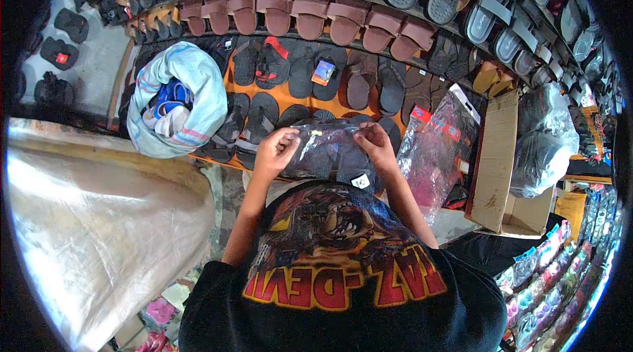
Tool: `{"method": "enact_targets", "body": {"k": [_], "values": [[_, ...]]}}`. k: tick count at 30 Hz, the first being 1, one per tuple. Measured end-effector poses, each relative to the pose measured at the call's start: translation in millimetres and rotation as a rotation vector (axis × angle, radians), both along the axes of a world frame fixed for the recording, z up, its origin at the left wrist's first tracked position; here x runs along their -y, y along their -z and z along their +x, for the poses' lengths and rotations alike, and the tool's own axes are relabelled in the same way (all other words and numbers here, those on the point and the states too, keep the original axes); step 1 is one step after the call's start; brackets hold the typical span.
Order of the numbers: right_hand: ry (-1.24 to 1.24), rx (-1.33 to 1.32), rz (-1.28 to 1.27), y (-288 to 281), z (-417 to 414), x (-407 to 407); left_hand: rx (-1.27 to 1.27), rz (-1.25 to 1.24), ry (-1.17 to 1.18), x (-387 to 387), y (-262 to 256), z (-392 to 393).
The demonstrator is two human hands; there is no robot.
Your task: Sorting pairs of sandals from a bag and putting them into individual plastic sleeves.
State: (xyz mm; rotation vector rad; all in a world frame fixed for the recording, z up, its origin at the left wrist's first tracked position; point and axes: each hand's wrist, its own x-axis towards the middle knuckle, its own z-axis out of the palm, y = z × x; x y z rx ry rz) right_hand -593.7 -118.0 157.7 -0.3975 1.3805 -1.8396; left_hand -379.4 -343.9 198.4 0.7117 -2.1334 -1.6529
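Observation:
A clear plastic bag with dark sandals inside or behind it lies before my chest; which of the two I cannot tell. My left hand pinches the bag's upper left corner between thumb and fingers. At the upper right corner my right hand grips the same edge, so the bag's top is stretched between both hands. A small white tag shows near its lower right. Behind the bag, pairs of dark sandals rest on an orange cloth.
A rolled light-blue cloth ring holding blue and white items stands at left. On the right are clear packaging bags, an open cardboard box and a filled plastic bag. Curved rows of brown slides rise beyond. Pale sheeting covers the lower left.

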Motion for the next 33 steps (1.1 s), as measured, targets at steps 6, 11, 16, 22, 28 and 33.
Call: {"method": "enact_targets", "body": {"k": [6,11,16,22,28,33], "values": [[-0.051,-0.009,0.022,-17.0,0.8,-2.3,-0.038,-0.012,0.038,0.1,18.4,2.3],[-0.075,-0.151,0.082,5.5,-2.7,-15.3,-0.205,0.242,-0.058,-7.4,43.1,0.5],[-0.014,-0.199,0.216,8.2,1.6,-14.2,-0.135,0.263,-0.138,-12.1,59.6,4.5],[-0.118,-0.345,0.262,20.3,2.9,-19.5,-0.036,0.137,-0.171,-13.7,63.6,8.8],[0.028,-0.619,0.4,38.6,1.3,-17.9,0.07,-0.133,-0.143,-14.3,63.1,7.9],[-0.038,-0.747,0.502,38.2,-2.7,-16.4,0.097,-0.361,-0.109,-14.3,49.3,7.1]]}}
